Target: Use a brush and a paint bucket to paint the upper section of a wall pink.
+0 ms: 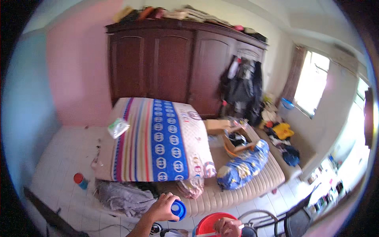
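Low in the middle, my left hand (164, 208) is wrapped round a blue, round, cup-like thing (180, 202). Its round opening is turned toward me and shows a pale inside. My right hand (227, 226) is just to the right, above a round red top (206, 225), perhaps a lid or a stool seat. The fingers of that hand are curled, and thin white edges show beside them. What they hold, if anything, is too small and blurred to name.
Ahead lies a bed base (252, 181) with a striped mattress (138, 146), a blue patterned bundle (244, 164) and a carton (239, 141). A red-topped blue container (81, 181) and grey cloth (122, 197) are at the left. A dark chair (296, 219) stands at the right, a wardrobe (152, 65) behind.
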### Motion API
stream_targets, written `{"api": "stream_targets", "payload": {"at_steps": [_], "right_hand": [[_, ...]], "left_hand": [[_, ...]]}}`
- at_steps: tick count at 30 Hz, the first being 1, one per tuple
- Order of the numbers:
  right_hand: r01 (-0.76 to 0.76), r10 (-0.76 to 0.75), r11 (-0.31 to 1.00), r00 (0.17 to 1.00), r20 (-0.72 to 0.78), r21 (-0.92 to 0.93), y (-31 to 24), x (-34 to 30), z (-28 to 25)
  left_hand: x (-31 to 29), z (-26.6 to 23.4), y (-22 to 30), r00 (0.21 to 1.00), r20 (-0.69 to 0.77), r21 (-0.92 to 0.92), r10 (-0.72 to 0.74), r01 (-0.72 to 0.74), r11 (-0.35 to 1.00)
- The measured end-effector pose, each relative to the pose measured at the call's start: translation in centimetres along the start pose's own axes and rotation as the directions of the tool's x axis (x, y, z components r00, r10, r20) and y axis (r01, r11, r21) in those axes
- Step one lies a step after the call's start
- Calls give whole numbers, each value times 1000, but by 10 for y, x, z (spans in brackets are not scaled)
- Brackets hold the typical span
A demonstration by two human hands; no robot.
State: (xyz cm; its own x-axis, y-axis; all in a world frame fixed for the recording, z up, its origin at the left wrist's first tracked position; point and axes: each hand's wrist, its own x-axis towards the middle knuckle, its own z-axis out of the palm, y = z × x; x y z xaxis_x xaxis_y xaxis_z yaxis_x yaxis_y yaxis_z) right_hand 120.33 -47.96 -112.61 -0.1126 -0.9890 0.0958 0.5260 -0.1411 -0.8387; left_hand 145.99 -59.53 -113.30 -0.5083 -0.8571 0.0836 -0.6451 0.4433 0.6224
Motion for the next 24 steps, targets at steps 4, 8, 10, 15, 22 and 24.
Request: {"api": "stream_targets", "payload": {"at_steps": [4,8,10,15,22,24], "right_hand": [[258,-284,934,956,-73,-247,-10,-1,-19],[298,-375,923,841,-391,-244,-18,-22,-33],[377,-440,898,770,-462,-228,-20,-30,-34],[505,-516,830,538,-667,-235,-23,-50,-37],[551,-569,731,167,-805,-402,-1,-94,-43],[538,-513,739,59,-856,-406,10,-103,-40]], "left_hand": [[50,10,19,967,179,-20,183,-183,983],[101,34,44,869,327,-94,371,-360,928],[122,49,62,768,428,-87,477,-491,867],[167,94,113,440,622,-341,648,-593,730],[209,172,162,31,657,-593,754,-597,541],[215,201,170,-80,673,-630,736,-583,512]]}}
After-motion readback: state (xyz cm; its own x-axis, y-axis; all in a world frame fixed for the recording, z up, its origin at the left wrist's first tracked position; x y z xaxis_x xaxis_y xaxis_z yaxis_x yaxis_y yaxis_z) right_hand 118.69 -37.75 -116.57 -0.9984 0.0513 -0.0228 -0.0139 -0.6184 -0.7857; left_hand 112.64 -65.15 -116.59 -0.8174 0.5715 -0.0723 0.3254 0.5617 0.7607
